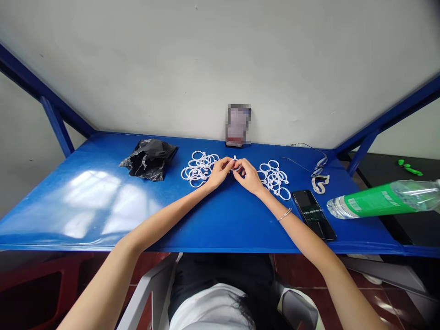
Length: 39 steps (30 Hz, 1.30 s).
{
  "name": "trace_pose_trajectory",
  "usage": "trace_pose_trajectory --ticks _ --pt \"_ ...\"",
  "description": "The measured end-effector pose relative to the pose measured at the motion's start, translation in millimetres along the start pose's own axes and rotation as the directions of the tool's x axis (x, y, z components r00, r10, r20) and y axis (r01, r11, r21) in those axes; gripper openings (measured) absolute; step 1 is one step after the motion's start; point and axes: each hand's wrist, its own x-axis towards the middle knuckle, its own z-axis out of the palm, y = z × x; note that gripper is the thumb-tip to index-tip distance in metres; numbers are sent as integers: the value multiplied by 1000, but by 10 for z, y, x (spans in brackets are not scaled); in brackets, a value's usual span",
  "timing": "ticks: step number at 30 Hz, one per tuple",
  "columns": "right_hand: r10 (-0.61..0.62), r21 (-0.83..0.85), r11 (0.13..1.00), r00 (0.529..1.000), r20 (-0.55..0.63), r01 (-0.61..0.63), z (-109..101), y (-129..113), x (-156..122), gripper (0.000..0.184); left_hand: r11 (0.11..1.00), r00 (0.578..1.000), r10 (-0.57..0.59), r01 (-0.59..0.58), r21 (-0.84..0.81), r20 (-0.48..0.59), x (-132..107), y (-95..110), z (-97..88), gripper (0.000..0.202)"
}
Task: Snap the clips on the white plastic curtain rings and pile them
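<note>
My left hand (220, 173) and my right hand (248, 176) meet over the middle of the blue table, fingertips closed together on one white curtain ring (234, 158). A small knob of that ring sticks up between the fingers; most of the rest is covered by them. Beside my left hand lies a loose pile of white rings (195, 173), each with a little knob. Another pile of similar rings (274, 179) spreads out just right of my right hand. A thin bracelet (285, 214) circles my right wrist.
A crumpled black plastic bag (151, 158) lies on the blue table (206, 224) at left. A blurred-out phone-like object (238, 124) leans on the wall. At right are glasses (319, 165), a white strap-like item (320, 184), a black phone (313, 215) and a green-labelled bottle (381, 200).
</note>
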Motion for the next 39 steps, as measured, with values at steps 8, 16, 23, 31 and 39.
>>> trace_pose_trajectory --ticks 8,16,23,31,39 --pt "370 542 760 924 94 -359 -20 82 25 41 996 993 -83 85 -22 82 -32 73 -10 46" --pt "347 681 550 874 341 -484 -115 -34 35 35 963 978 -167 189 -190 127 -18 119 -25 35" --pt "262 682 536 866 426 -498 -63 -88 29 41 912 942 -275 319 -258 191 -87 221 25 29" --pt "252 686 531 866 432 -497 -61 -97 23 45 911 935 -250 315 -267 250 -80 213 18 25" --pt "237 693 532 871 431 -488 6 -48 23 48 884 915 -289 368 -290 281 -64 195 17 28"
